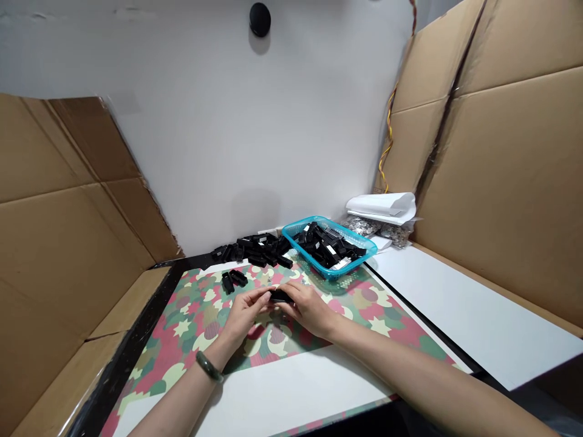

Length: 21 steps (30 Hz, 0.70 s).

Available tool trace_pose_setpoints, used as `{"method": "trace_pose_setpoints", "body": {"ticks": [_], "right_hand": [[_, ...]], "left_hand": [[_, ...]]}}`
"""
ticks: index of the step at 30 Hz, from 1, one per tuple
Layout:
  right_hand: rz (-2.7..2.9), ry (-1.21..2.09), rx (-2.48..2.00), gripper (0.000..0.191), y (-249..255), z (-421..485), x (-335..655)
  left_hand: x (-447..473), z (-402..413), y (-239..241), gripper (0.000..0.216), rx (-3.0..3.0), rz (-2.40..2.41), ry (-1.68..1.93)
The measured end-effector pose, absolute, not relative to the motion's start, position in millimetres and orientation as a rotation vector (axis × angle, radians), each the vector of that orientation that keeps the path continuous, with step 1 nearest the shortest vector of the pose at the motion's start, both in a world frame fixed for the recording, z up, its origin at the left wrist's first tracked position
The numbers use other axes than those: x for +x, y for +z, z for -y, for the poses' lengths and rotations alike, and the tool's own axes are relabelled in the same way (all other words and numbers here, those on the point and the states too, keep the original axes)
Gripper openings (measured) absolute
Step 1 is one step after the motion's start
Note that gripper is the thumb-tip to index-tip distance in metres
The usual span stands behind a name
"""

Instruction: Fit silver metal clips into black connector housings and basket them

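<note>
One green bracelet (208, 366) on the near left wrist. Just ahead, left hand (246, 315) and right hand (310, 309) fingertip to fingertip, both pinching a small black part (280, 297) low over a camouflage mat (191, 309). Farther on, loose black pieces (234, 280) on the mat, then a black pile (255, 249) beside a blue basket (370, 247) holding more.

— What's by the wall (273, 121)?
— A basket (310, 258) on the patterned mat (191, 303), a yellow cable (388, 139), cardboard (501, 182).
— And beside the basket?
— White sheets (382, 205), perhaps bagged screws (364, 226).
</note>
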State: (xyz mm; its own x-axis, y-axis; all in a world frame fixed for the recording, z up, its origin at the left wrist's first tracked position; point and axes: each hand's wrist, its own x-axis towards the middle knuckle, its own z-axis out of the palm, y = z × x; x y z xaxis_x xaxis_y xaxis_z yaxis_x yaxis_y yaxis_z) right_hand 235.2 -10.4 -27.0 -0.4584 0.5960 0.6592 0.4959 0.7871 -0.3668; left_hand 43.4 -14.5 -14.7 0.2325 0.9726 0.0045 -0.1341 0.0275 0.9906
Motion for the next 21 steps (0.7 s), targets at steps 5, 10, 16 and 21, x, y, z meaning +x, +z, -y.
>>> {"method": "trace_pose_setpoints", "body": {"ticks": [5, 10, 16, 21], "right_hand": [[2.006, 0.292, -0.753, 0.019, -30.6, 7.7, 233.7], [1.928, 0.337, -0.797, 0.021, -30.4, 11.2, 232.1], [2.036, -0.028, -0.517, 0.011, -14.9, 18.3, 230.8], [2.109, -0.086, -0.483, 0.017, -10.4, 21.6, 229.4]], "left_hand": [[37.7, 10.9, -9.7, 0.043, 1.369, -0.937, 1.144], [38.7, 9.7, -9.8, 0.036, 1.343, -0.974, 1.104], [39.6, 11.7, -9.2, 0.038, 1.346, -0.897, 1.073], [39.4, 11.6, -11.1, 0.034, 1.365, -0.873, 1.073]]}}
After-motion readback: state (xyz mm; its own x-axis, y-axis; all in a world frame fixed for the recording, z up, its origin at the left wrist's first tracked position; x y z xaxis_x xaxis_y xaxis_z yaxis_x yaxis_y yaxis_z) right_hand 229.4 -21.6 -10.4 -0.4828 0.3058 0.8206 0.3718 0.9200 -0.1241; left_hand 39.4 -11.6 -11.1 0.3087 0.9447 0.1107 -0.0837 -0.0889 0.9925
